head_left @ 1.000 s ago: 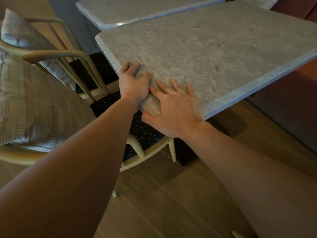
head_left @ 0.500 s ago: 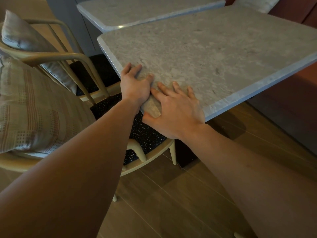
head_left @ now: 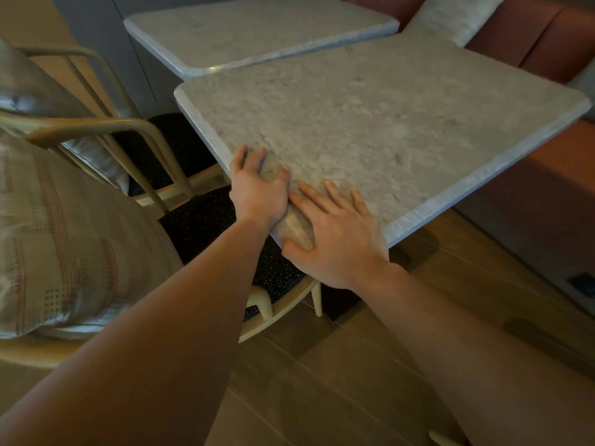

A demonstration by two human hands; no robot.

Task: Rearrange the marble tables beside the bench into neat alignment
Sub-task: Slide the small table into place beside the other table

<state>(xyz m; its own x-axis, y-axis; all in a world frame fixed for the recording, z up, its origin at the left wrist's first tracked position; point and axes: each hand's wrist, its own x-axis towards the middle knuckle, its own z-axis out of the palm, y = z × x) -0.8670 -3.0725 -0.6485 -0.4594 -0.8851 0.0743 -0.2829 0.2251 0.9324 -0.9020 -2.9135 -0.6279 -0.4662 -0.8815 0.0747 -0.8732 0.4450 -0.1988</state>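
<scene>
A square grey marble table (head_left: pixel 380 123) fills the middle of the head view, turned at an angle. Both my hands are on its near corner. My left hand (head_left: pixel 257 188) lies over the left edge with fingers flat on the top. My right hand (head_left: pixel 335 233) rests flat on the top, thumb at the corner's edge. A second marble table (head_left: pixel 251 30) stands behind it, its near edge touching or nearly touching the first table's far edge. The reddish bench (head_left: pixel 534 201) runs along the right.
A cream-framed chair (head_left: pixel 141 136) with a dark speckled seat (head_left: pixel 206 220) sits under the table's left edge, a patterned cushion (head_left: pixel 64 239) on a chair at the left. A light cushion (head_left: pixel 457 17) lies on the bench. Wooden floor (head_left: pixel 354 365) below.
The near table sits lower and further right in view, showing more of the far table and the bench. Both hands keep their place on the corner.
</scene>
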